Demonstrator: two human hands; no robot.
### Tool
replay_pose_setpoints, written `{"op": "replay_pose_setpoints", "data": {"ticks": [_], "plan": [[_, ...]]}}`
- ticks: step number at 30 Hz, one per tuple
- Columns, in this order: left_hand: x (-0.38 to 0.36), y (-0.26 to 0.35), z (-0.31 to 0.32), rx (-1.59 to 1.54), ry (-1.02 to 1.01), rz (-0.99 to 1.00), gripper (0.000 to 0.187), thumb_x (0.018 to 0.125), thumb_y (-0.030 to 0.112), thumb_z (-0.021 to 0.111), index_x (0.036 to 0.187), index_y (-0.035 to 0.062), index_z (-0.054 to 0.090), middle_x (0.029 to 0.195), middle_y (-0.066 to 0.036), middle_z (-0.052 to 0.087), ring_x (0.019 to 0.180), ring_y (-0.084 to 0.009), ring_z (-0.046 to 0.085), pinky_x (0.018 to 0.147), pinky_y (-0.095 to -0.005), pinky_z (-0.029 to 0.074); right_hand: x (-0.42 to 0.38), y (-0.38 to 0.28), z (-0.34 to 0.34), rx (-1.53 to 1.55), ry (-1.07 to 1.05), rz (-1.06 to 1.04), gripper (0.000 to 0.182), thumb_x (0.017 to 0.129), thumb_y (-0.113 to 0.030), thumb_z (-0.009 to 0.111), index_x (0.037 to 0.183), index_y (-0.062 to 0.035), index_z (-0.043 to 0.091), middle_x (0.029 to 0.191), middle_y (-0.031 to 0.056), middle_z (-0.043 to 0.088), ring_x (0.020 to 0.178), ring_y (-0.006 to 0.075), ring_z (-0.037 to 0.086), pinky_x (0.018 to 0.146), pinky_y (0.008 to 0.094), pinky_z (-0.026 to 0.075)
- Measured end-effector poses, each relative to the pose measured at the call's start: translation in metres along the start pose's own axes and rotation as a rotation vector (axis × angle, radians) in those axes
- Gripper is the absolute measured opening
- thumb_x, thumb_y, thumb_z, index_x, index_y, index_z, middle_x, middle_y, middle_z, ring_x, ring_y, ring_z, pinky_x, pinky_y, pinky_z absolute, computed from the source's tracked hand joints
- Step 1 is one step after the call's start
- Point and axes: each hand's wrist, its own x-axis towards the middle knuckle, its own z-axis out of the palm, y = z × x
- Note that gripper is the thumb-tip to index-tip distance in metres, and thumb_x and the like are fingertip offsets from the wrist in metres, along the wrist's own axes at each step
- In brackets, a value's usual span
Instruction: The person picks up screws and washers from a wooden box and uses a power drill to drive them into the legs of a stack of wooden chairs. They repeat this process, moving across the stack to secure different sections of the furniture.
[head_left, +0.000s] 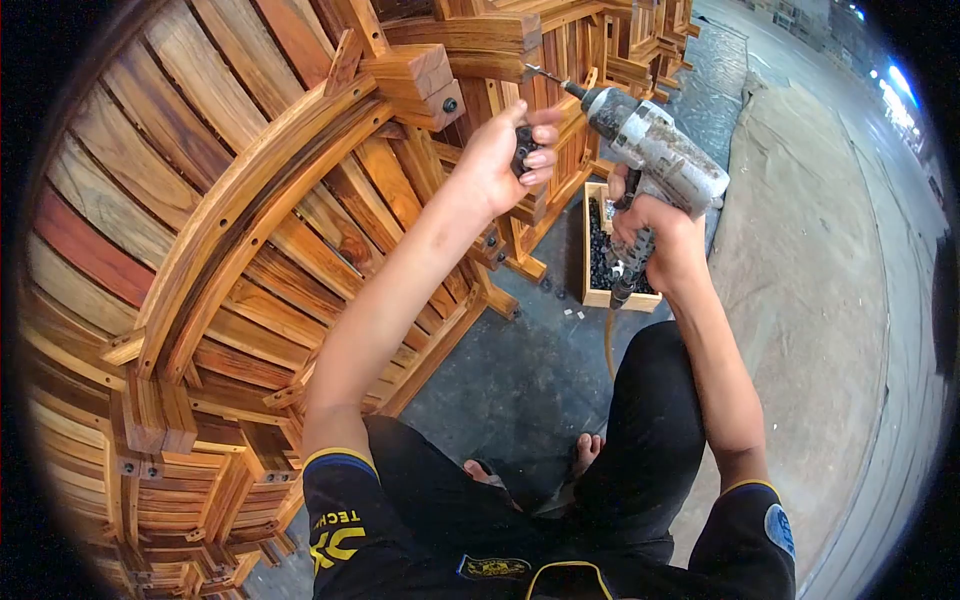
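While the left hand (497, 165) curls its fingers loosely over a cluster of small black pieces (524, 150), the right hand (662, 235) is closed around the handle of a worn, silver-grey power driver (665, 150). From the driver's nose a thin bit (548, 75) points up and to the left in the view, its tip near a wooden beam end (500, 33); whether they touch, I cannot tell. A tan hose (609, 345) runs down from the base of the handle. Below the driver, an open wooden box (630, 299) on the dark floor (480, 375) holds many black pieces. Slatted wooden furniture (250, 180) with curved rails fills the left side, and a square block (412, 85) on it bears a dark bolt head (449, 104).
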Motion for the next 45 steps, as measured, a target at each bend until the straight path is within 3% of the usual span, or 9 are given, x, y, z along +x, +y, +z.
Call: {"op": "replay_pose_setpoints", "data": {"ticks": [6, 12, 16, 18, 21, 29, 32, 37, 45], "plan": [[0.011, -0.017, -0.019, -0.198, 0.074, -0.157, 0.026, 0.086, 0.02, 0.035, 0.099, 0.0009, 0.048, 0.067, -0.004, 0.044, 0.051, -0.0138, 0.039, 0.037, -0.0254, 0.029, 0.0, -0.003, -0.005, 0.059, -0.008, 0.016, 0.04, 0.058, 0.008, 0.049, 0.097, 0.0022, 0.054, 0.077, 0.0076, 0.055, 0.049, 0.0139, 0.045, 0.045, 0.0255, 0.037], [0.017, -0.014, -0.016, -0.194, 0.175, -0.167, 0.022, 0.088, 0.014, 0.035, 0.102, 0.0009, 0.045, 0.069, -0.003, 0.044, 0.052, -0.0121, 0.04, 0.037, -0.0236, 0.029, -0.005, -0.01, -0.003, 0.014, -0.009, 0.024, 0.04, 0.057, 0.005, 0.047, 0.096, 0.0018, 0.051, 0.079, 0.009, 0.053, 0.049, 0.0132, 0.042, 0.046, 0.025, 0.036], [0.023, -0.016, -0.021, -0.176, 0.147, -0.166, 0.02, 0.093, 0.017, 0.034, 0.102, 0.0019, 0.044, 0.069, -0.003, 0.044, 0.052, -0.0112, 0.04, 0.036, -0.0223, 0.028, -0.006, -0.009, -0.004, -0.02, -0.015, 0.016, 0.038, 0.057, 0.006, 0.047, 0.095, 0.0017, 0.052, 0.079, 0.0082, 0.052, 0.052, 0.0122, 0.042, 0.046, 0.0238, 0.035], [0.023, -0.015, -0.024, -0.153, 0.027, -0.152, 0.026, 0.098, 0.025, 0.032, 0.099, 0.0022, 0.044, 0.069, -0.003, 0.043, 0.051, -0.011, 0.039, 0.035, -0.0218, 0.027, -0.005, -0.007, -0.006, -0.022, -0.018, 0.017, 0.038, 0.058, 0.007, 0.047, 0.095, 0.0017, 0.052, 0.079, 0.0077, 0.052, 0.053, 0.0118, 0.042, 0.046, 0.0236, 0.035], [0.025, -0.013, -0.022, -0.116, 0.034, -0.095, 0.038, 0.098, 0.034, 0.027, 0.09, 0.0025, 0.047, 0.065, -0.006, 0.045, 0.047, -0.0125, 0.038, 0.035, -0.0229, 0.027, -0.004, -0.006, -0.008, -0.021, -0.034, 0.019, 0.037, 0.059, 0.008, 0.047, 0.095, 0.0015, 0.052, 0.079, 0.0068, 0.052, 0.054, 0.0114, 0.043, 0.046, 0.0236, 0.035], [0.027, -0.011, -0.028, -0.285, 0.1, -0.145, 0.035, 0.092, 0.031, 0.027, 0.083, 0.0047, 0.048, 0.064, -0.006, 0.044, 0.049, -0.0149, 0.039, 0.035, -0.0261, 0.027, -0.005, -0.003, -0.009, -0.054, -0.045, 0.035, 0.035, 0.059, 0.01, 0.048, 0.093, 0.0009, 0.053, 0.079, 0.0059, 0.052, 0.054, 0.011, 0.043, 0.047, 0.0234, 0.035], [0.027, -0.011, -0.03, -0.282, 0.099, -0.138, 0.025, 0.092, 0.024, 0.033, 0.089, 0.003, 0.046, 0.066, -0.004, 0.044, 0.05, -0.0129, 0.038, 0.036, -0.0248, 0.027, -0.006, -0.005, -0.008, -0.055, -0.044, 0.044, 0.035, 0.059, 0.009, 0.048, 0.092, 0.001, 0.053, 0.079, 0.006, 0.052, 0.054, 0.0111, 0.045, 0.047, 0.023, 0.036], [0.024, -0.005, -0.026, -0.14, -0.026, 0.062, 0.024, 0.094, 0.027, 0.044, 0.084, 0.0047, 0.046, 0.062, -0.001, 0.042, 0.049, -0.0119, 0.038, 0.036, -0.0242, 0.026, -0.006, -0.004, -0.006, -0.086, -0.048, 0.034, 0.034, 0.06, 0.008, 0.047, 0.093, 0.0011, 0.053, 0.079, 0.0062, 0.053, 0.055, 0.0107, 0.046, 0.047, 0.0231, 0.037], [0.019, 0.003, -0.016, -0.182, -0.119, 0.167, 0.028, 0.093, 0.035, 0.052, 0.086, 0.0083, 0.049, 0.058, 0.003, 0.038, 0.046, -0.009, 0.035, 0.037, -0.022, 0.025, -0.006, -0.003, -0.006, -0.086, -0.067, 0.026, 0.033, 0.061, 0.008, 0.048, 0.093, 0.0012, 0.054, 0.078, 0.0055, 0.053, 0.054, 0.0102, 0.045, 0.047, 0.0234, 0.037]]}}
